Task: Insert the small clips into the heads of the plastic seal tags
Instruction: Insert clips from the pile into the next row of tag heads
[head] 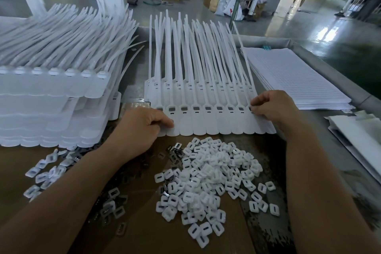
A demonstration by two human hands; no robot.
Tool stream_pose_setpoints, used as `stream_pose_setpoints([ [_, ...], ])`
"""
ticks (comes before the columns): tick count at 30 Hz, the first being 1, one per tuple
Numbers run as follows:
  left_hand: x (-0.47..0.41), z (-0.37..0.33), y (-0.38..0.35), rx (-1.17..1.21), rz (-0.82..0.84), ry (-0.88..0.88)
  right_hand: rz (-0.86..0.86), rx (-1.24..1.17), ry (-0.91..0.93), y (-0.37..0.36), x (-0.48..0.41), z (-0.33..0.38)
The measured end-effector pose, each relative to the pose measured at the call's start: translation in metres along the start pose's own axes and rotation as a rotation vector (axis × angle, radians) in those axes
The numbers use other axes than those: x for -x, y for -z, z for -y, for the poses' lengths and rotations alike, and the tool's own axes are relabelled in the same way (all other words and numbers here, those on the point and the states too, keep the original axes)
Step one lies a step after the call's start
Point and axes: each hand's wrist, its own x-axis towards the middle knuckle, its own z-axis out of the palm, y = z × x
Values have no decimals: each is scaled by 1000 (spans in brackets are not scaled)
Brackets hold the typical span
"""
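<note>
A joined strip of white plastic seal tags (208, 123) lies across the middle of the table, tails pointing away from me, on top of another strip. Several of its heads show grey clips seated in their square windows. My left hand (142, 128) grips the strip's left end, thumb on top of the tag flags. My right hand (274, 107) pinches the right end at the last tag's head. A heap of small white clips (208, 179) lies on the brown cardboard just in front of the strip, between my forearms.
Tall stacks of tag strips (51, 97) fill the left side. Loose metal inserts and clips (49, 173) are scattered at the lower left. A pile of lined white sheets (292, 76) sits to the right, more white sheets (358, 136) at the far right edge.
</note>
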Motion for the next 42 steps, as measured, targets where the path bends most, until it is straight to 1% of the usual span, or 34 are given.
stream_pose_setpoints([
  [4,1,0,0,12,4,7,-33,26,25,1,1,3],
  [6,1,-1,0,17,8,12,-66,35,98,2,5,9],
  [7,1,-2,0,15,10,13,-52,18,150,2,8,14],
  [9,1,-2,1,11,17,16,46,-29,266,1,17,29],
  [11,1,-2,1,24,19,22,190,-43,387,-4,29,47],
  [16,1,-3,1,23,11,21,536,86,627,-37,60,77],
  [18,1,-3,2,21,13,12,613,133,711,-49,67,82],
  [20,2,-4,3,18,15,8,639,170,765,-55,69,83],
  [24,2,-5,3,2,2,14,656,211,785,-58,69,82],
  [36,3,-5,4,-11,10,14,637,249,787,-62,67,80],
  [39,3,-5,3,-9,13,13,651,169,756,-59,66,78],
  [42,2,-3,2,19,7,20,571,-11,687,-49,59,74],
])
